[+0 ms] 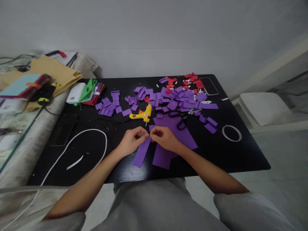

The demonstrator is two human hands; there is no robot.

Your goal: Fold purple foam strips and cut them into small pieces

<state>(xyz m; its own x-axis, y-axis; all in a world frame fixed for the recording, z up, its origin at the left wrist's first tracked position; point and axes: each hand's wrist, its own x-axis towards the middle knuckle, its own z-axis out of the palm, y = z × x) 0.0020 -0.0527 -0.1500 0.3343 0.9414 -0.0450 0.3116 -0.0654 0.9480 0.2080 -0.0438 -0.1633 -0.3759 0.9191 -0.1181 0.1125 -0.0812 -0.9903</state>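
A long purple paper strip (pixel 141 153) slants toward the table's front edge, its upper end pinched between my hands. My left hand (pixel 133 140) grips that end from the left, thumb and fingers pressed together. From the right, my right hand (pixel 166 138) pinches the same end, close beside the left fingertips. Larger purple paper sheets (pixel 186 139) lie under and beside my right hand. Just beyond my hands rests a yellow hot glue gun (pixel 143 114) on its side. Scissors with black handles (pixel 181 123) lie on the sheets' far edge.
Many small purple paper pieces (pixel 183 98) and red scraps (pixel 192 80) cover the back of the black table (pixel 115 173). A white cable (pixel 106 144) loops at left, near a phone (pixel 63 130). A tape ring (pixel 231 133) lies at right; bundled paper (pixel 90 91) sits back left.
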